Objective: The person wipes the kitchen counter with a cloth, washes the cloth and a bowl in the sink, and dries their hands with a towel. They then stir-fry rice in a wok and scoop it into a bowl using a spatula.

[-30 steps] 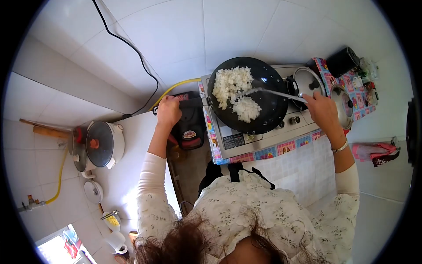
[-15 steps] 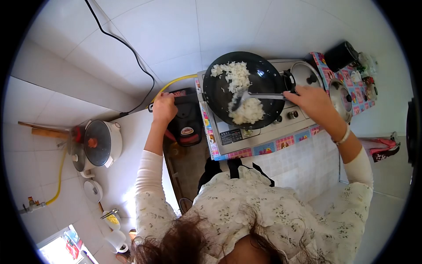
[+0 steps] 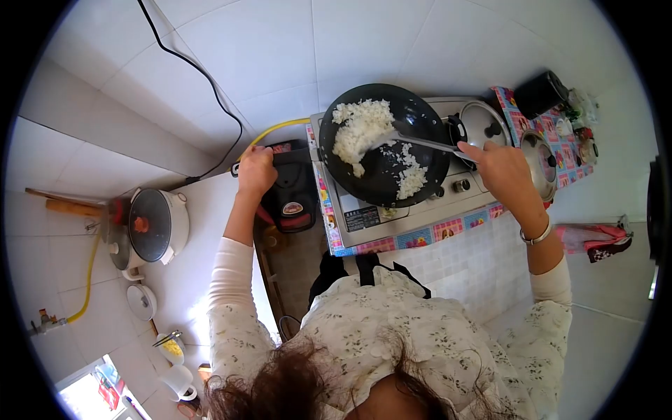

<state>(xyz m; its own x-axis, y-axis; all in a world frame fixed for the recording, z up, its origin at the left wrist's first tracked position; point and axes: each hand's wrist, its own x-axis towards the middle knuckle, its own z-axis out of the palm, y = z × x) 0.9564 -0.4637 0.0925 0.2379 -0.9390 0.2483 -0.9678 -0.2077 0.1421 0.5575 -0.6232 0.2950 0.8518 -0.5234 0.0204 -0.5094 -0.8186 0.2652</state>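
My left hand point(image 3: 257, 170) is closed around the long handle of a black wok point(image 3: 378, 183), at the wok's left. White cooked rice point(image 3: 362, 124) lies heaped on the wok's far left side, and a smaller scatter of rice point(image 3: 411, 180) sits toward the near right. Above the wok, my right hand point(image 3: 500, 171) is wrapped round the handle end of a metal spatula point(image 3: 430, 144). The spatula's blade rests at the edge of the big heap, partly covered by rice and blurred.
Beneath the wok is a gas stove point(image 3: 413, 222) with knobs along its front. Pot lids point(image 3: 483, 124) lie at its right, near a black canister point(image 3: 540, 94). A dark case point(image 3: 297, 199) sits under the wok handle. Left, a white electric pot point(image 3: 178, 224) stands on the counter point(image 3: 210, 245).
The spatula has swept toward the far left of the wok. Most of the near rice has joined the far-left heap, leaving a scatter at the near right. My left hand stays on the handle.
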